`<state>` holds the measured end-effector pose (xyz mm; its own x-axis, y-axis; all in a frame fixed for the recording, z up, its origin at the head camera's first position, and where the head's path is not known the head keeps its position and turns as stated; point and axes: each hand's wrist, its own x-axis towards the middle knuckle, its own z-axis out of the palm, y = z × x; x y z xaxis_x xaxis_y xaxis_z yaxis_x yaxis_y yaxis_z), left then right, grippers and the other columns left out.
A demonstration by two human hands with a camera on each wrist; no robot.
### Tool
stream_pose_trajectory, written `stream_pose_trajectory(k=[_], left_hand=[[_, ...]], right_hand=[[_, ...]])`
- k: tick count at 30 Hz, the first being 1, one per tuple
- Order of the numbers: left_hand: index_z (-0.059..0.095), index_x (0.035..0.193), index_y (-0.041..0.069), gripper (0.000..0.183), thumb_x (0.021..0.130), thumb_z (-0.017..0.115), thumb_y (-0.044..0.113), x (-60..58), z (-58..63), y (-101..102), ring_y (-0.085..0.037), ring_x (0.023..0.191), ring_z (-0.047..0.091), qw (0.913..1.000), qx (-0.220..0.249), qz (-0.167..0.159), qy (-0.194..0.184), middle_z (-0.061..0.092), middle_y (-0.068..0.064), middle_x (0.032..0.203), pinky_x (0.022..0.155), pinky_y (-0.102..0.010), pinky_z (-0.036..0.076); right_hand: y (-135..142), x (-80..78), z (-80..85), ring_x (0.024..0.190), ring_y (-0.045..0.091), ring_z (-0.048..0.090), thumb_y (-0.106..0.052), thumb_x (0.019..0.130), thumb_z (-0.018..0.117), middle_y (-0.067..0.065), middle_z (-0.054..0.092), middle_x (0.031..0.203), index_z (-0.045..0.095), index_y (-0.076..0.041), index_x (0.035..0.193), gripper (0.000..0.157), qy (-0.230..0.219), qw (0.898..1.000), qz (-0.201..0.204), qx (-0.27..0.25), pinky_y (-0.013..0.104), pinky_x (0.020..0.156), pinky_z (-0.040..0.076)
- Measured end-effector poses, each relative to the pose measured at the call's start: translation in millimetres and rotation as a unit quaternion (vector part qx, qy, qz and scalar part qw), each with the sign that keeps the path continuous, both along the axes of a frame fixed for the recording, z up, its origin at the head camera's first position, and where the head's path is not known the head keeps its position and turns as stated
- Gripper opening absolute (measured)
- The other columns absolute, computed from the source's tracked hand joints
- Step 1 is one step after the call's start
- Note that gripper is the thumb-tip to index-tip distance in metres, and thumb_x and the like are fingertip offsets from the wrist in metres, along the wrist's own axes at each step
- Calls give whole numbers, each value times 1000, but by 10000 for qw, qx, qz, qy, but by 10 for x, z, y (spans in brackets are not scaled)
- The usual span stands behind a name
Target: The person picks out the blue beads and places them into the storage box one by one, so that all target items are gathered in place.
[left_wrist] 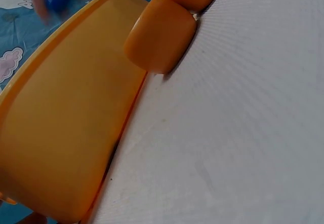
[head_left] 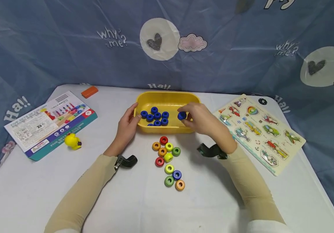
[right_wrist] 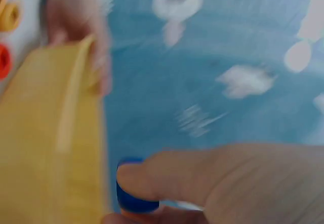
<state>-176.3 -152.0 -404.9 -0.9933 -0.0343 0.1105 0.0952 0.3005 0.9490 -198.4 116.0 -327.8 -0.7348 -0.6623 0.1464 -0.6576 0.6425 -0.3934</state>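
A yellow tray (head_left: 167,129) stands at the back of the table with several blue beads (head_left: 154,116) in its left part. My left hand (head_left: 127,126) grips the tray's left end, thumb over the rim. Above the tray's right part, my right hand (head_left: 200,119) pinches a blue bead (head_left: 181,115) between thumb and fingers; the right wrist view also shows this blue bead (right_wrist: 132,186) under the thumb. In front of the tray lie several loose beads, among them a red bead (head_left: 164,140), an orange bead (head_left: 179,185) and a green bead (head_left: 169,181).
To the left are a toy box (head_left: 51,124), a yellow toy duck (head_left: 72,141) and an orange block (head_left: 89,92). A picture puzzle board (head_left: 260,132) lies on the right, near the right forearm. A blue printed cloth (head_left: 228,71) hangs behind the table.
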Motion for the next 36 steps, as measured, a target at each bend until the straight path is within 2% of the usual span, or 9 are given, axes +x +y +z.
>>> stream_pose_trajectory(k=[6,9,16,20,24,27,29,32,36], left_hand=[[34,151,10,53,100,46,14,-15,-3,-22,-24,147,28,10000,-23,-19,-75,29,-9,160,119,-38,31],[34,151,9,53,100,46,14,-14,-1,-22,-24,147,28,10000,-30,-29,-16,29,-9,159,119,-38,31],[35,150,7,52,100,46,12,-19,43,-25,-25,146,31,9999,-71,7,134,31,-11,159,118,-38,33],[35,150,7,52,100,46,12,-22,38,-20,-25,146,31,9999,-37,-10,128,31,-11,158,118,-38,33],[35,150,7,52,100,46,12,-12,19,-11,-25,146,31,10000,-12,-23,94,30,-11,159,118,-38,33],[35,150,8,52,100,46,13,-4,10,-5,-24,147,29,10000,-28,-31,38,30,-10,159,119,-37,32],[35,151,8,52,100,46,13,-1,11,-4,-24,147,29,10000,-35,-32,19,29,-10,159,119,-37,31],[35,151,8,52,100,46,12,0,13,-10,-25,147,29,10000,-32,-6,45,30,-10,159,120,-39,31],[34,151,9,52,100,46,13,-6,5,-20,-24,147,28,10000,-12,-21,0,29,-9,159,120,-38,30]], right_hand=[[-262,-590,-475,97,25,64,-15,85,73,13,71,109,68,-3,119,36,-1265,9886,-576,576,37,90,55],[-348,-675,-567,102,26,63,-15,83,76,14,69,113,66,-5,123,42,-1656,9825,-632,565,38,94,53],[-356,-645,-495,104,28,64,-11,84,74,16,67,118,60,-6,131,49,-1565,9852,-577,403,39,94,54],[-252,-446,-308,91,26,67,-7,87,68,17,68,114,62,-5,126,40,-872,9955,-260,-280,36,81,58],[-130,17,-146,77,15,64,-10,85,69,8,71,99,68,-7,109,24,-404,9927,852,-746,30,66,56],[-39,403,-155,80,6,59,-15,84,72,-3,68,99,69,-13,104,20,-1211,9736,1933,-81,23,69,54],[4,588,-218,83,4,56,-15,83,74,-7,65,101,69,-18,104,22,-1803,9547,2277,640,19,74,51],[12,726,-330,86,6,52,-11,81,76,-9,62,100,68,-21,102,25,-2149,9365,2408,1371,18,81,46],[-29,763,-435,85,6,48,-7,80,75,-9,58,95,67,-24,95,24,-2038,9358,2395,1595,19,80,44]])
